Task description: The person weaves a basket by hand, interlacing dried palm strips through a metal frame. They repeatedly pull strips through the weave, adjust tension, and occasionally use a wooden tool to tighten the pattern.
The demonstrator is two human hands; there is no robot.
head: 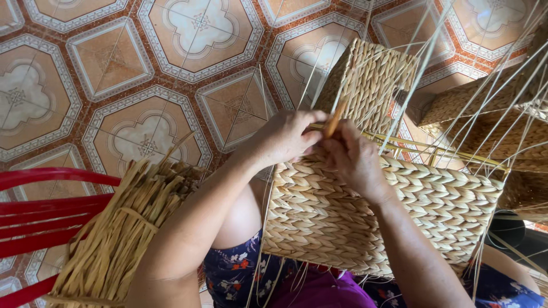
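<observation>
Patterned tile floor (142, 74), woven basket (354, 211) on lap, both hands (288, 137) pinching straw strand (333, 122)

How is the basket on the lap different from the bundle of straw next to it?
The woven basket is plaited into tight braided rows that form flat, boxy walls; the straw bundle is loose strands tied around the middle. The basket rests on the person's lap with the left hand and right hand at its rim; the bundle leans on a red chair, untouched. Both are the same pale tan fibre.
</observation>
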